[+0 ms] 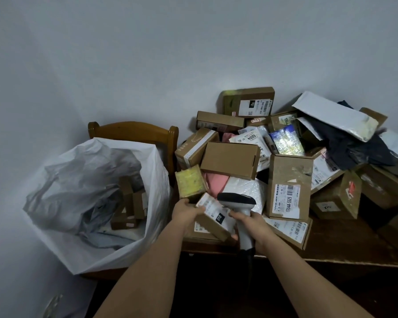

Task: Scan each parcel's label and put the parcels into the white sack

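**Scanner over the label, small box in hand**

The right hand is wrapped around the grip of a white handheld barcode scanner with a dark head, its dark cable dropping over the table edge below the wrist. The scanner's head sits just above the white shipping label of a small brown cardboard parcel, which the left hand holds by its left end, fingers curled over the top edge. That parcel is tilted, label up, at the front left corner of the dark wooden table, resting on another flat labelled box beneath it.

Just behind the left hand stands a yellow-green padded packet, with a pink soft parcel and a white bubble mailer beside it. A plain brown box lies tilted on top of these. To the right, an upright brown carton with a long barcode label leans among more cartons, and the heap rises toward the wall with grey and white poly mailers and dark bags on the far right.

Left of the table, the white plastic sack stands open on a brown wooden chair, with several small brown boxes and pale bags already inside.
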